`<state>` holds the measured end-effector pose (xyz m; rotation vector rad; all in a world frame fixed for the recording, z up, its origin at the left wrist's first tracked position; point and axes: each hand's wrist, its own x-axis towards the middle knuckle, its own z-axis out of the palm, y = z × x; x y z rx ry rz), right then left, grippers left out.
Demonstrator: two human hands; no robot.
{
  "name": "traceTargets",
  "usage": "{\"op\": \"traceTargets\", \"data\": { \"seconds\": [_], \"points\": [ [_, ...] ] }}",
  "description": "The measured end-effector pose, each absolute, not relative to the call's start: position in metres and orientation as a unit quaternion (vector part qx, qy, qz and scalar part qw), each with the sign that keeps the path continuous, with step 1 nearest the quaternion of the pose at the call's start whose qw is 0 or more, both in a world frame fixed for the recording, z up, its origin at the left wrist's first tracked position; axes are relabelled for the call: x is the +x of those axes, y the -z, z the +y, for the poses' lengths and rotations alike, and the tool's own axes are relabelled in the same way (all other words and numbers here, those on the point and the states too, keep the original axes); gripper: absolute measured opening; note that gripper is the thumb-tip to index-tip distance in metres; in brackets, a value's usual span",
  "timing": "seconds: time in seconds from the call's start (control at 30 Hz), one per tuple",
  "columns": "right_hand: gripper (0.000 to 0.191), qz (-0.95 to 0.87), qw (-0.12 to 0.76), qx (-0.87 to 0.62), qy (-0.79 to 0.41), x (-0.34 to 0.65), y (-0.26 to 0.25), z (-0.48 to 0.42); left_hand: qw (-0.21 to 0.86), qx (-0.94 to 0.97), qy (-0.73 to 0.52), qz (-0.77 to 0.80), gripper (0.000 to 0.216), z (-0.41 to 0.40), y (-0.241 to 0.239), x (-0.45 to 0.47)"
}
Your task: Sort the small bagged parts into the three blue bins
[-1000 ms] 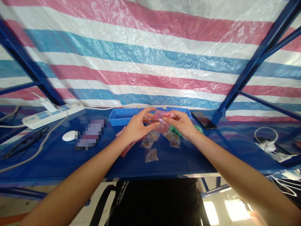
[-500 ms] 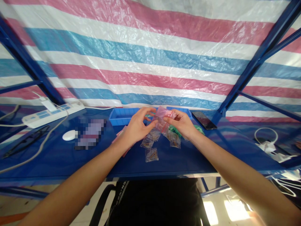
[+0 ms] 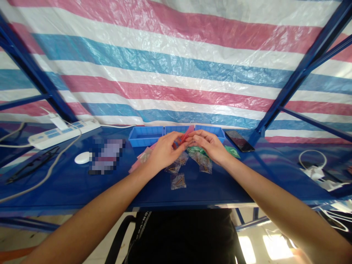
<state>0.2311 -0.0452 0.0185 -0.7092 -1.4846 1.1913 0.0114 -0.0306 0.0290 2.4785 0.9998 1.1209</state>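
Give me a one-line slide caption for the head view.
Left hand and right hand pinch a red bag above clear packets on a blue table.

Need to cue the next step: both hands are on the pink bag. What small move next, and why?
Probably ease apart the mouth of the pink bag. The left hand and right hand pinch it from either side, raised edge-on in front of the blue trays, while the filled clear bags lie on the table just beneath.
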Motion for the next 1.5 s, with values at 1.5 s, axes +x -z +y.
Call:
{"op": "traceTargets", "data": {
  "seconds": [1.5],
  "points": [
    [0.057,-0.575,0.528,-0.350,-0.518,0.239,-0.009,-0.031,0.179,0.764,-0.482,0.390,0.039,0.004,-0.036,-0.017]
  ]
}}
